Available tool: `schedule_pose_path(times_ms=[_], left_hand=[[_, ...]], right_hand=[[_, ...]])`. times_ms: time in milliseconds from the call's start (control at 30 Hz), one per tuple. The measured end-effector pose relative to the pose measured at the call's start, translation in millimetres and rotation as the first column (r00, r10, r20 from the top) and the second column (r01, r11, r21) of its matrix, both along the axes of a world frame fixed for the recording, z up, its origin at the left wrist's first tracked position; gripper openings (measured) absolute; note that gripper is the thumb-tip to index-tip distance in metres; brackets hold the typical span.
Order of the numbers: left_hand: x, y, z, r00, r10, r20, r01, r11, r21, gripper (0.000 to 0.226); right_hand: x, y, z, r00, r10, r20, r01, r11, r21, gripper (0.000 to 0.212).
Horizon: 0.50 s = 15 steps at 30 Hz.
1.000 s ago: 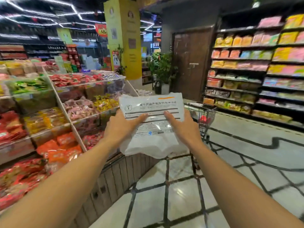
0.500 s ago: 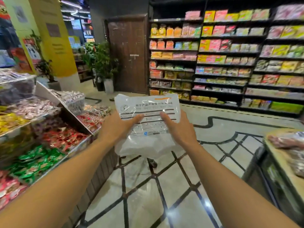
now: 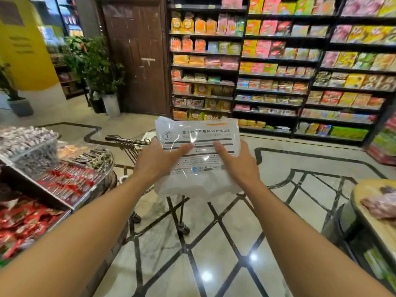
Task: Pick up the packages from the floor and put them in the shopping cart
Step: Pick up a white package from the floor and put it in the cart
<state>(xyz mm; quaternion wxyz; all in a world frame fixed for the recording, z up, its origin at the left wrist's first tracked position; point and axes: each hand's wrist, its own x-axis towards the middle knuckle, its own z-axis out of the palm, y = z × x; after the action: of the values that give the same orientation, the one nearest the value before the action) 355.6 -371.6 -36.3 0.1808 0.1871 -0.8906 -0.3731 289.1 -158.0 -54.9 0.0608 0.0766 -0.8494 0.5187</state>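
Note:
I hold a white plastic package point(image 3: 196, 133) with printed grey lines and text out in front of me at chest height. My left hand point(image 3: 158, 159) grips its left side and my right hand point(image 3: 235, 161) grips its right side, thumbs on the front. Right behind and below the package stands the metal shopping cart point(image 3: 128, 144); its handle and part of the basket show at the left of the package, its legs and wheels point(image 3: 184, 229) below. The package hides most of the basket.
A candy display stand point(image 3: 64, 181) with bins of wrapped sweets runs along my left. A round counter point(image 3: 372, 211) sits at the right edge. Tall snack shelves point(image 3: 278, 61) fill the far wall, beside a brown door point(image 3: 137, 56) and potted plants point(image 3: 96, 67).
My view has swung right and moved closer to the cart, which now sits directly behind the package. Both hands keep the same hold on the package.

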Motion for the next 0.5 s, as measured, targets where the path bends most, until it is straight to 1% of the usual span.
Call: schedule_pose_path(times_ms=[67, 133, 233, 333, 500], left_hand=[[-37, -9, -8, 1.0, 0.004, 0.002, -0.004, 1.0, 0.015, 0.091], [-78, -18, -15, 1.0, 0.006, 0.007, -0.006, 1.0, 0.012, 0.096], [-148, -33, -26, 1.0, 0.003, 0.018, -0.003, 1.0, -0.004, 0.1], [-222, -48, -34, 0.999, 0.023, 0.03, -0.023, 0.999, 0.028, 0.091], [-331, -80, -35, 0.998, 0.056, 0.024, -0.056, 0.998, 0.02, 0.081]], right_hand=[[-35, -10, -8, 1.0, 0.005, 0.006, -0.005, 1.0, 0.012, 0.113], [-76, -20, -17, 1.0, -0.003, 0.024, 0.002, 1.0, 0.024, 0.116], [-146, -35, -31, 1.0, -0.005, 0.028, 0.005, 1.0, 0.013, 0.108], [-223, -52, -40, 0.999, 0.003, 0.039, -0.003, 1.0, 0.005, 0.103], [-345, -87, -43, 0.998, 0.034, 0.045, -0.037, 0.997, 0.072, 0.094]])
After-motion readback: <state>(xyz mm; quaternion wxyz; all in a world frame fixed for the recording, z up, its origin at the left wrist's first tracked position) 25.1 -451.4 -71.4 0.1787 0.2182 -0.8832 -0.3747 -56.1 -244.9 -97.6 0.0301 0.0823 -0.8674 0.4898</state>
